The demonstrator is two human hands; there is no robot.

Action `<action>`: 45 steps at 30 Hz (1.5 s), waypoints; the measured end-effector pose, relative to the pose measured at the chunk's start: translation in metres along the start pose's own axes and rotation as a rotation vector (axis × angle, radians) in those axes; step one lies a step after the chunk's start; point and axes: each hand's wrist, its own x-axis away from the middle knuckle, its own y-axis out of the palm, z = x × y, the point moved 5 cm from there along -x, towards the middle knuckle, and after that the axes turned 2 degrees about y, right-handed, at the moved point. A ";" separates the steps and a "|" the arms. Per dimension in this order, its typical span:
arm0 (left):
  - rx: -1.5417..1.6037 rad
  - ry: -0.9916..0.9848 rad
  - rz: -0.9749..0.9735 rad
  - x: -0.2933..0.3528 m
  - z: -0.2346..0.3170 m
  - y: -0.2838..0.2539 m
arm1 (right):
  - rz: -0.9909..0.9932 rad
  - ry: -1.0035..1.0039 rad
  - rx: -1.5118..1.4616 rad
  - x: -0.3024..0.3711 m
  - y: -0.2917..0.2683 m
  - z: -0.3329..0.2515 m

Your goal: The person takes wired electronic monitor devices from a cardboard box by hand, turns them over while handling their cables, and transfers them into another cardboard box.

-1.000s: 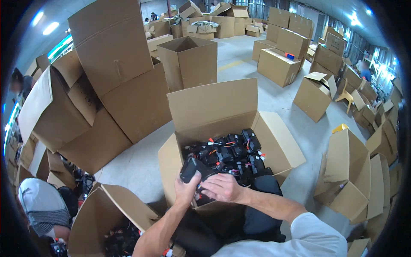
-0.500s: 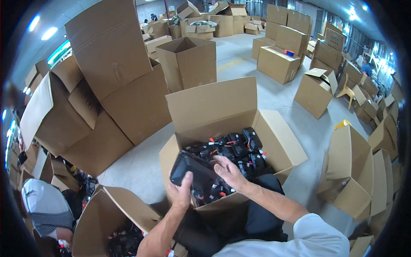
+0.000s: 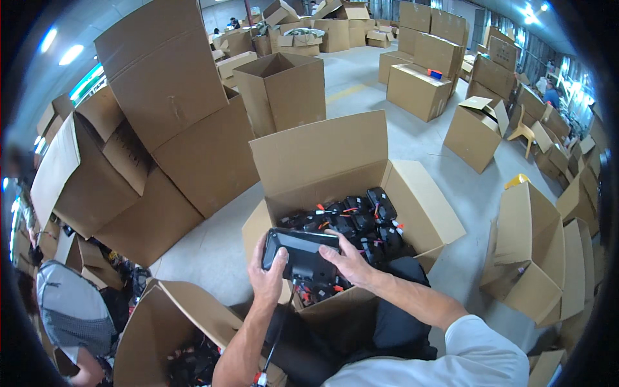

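Observation:
A black rectangular plastic unit (image 3: pixel 300 244) is held level between my two hands, above an open carton (image 3: pixel 322 155). At its left end my left hand (image 3: pixel 265 276) is closed, the thumb lying on the top face. My right hand (image 3: pixel 349 261) grips the right end, with its thumb on the near side. A thin black cable (image 3: pixel 278 338) hangs from the unit's near side toward my lap, ending by red and white connectors (image 3: pixel 260 378). Inside the carton lie several similar black units (image 3: pixel 363 222) with red, white and orange plugs.
Another open carton (image 3: pixel 145 329) with black items stands at my lower left. Beside it bends a person in a grey-white top (image 3: pixel 71 300). Tall cartons (image 3: pixel 206 155) rise on the left, and an open carton (image 3: pixel 529 271) stands right. A yellow chair (image 3: pixel 521 132) is farther off.
The unit has turned from tilted to level and shifted slightly right. My right hand, earlier with spread fingers at its edge, now grips it. The hanging cable has come into sight.

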 end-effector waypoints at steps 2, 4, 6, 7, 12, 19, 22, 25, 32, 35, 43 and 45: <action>0.022 -0.090 -0.052 -0.005 -0.008 -0.017 | 0.012 0.043 0.206 -0.006 0.005 0.005; 0.049 -0.189 -0.173 -0.008 -0.019 -0.026 | 0.053 -0.033 0.375 -0.014 0.002 0.013; 0.044 -0.357 -0.137 0.003 -0.017 -0.007 | 0.135 -0.084 0.544 -0.006 0.001 0.013; 0.115 -0.378 -0.165 0.006 -0.029 -0.001 | 0.138 -0.063 0.543 0.001 0.002 -0.002; 0.254 -0.345 -0.089 0.000 -0.066 0.027 | 0.105 -0.427 0.595 0.017 -0.007 -0.011; 0.274 -0.346 -0.105 0.016 -0.061 0.024 | 0.186 -0.441 0.677 0.029 0.003 -0.019; 0.235 -0.333 -0.051 0.017 -0.066 0.019 | 0.225 -0.484 0.677 0.035 0.011 -0.032; 0.137 -0.347 -0.006 0.019 -0.054 0.028 | 0.252 -0.451 0.687 0.037 0.002 -0.042; 0.400 -0.598 -0.009 0.026 -0.085 0.024 | 0.212 -0.385 0.706 0.026 -0.002 -0.025; 0.417 -0.711 0.004 0.032 -0.091 0.022 | 0.156 -0.360 0.655 0.025 0.003 -0.017; 0.295 -0.645 -0.199 0.051 -0.038 0.051 | 0.360 -0.439 0.568 0.035 -0.027 -0.053; 0.439 -0.634 -0.319 0.069 -0.009 0.030 | 0.276 -0.346 0.553 0.044 -0.010 -0.075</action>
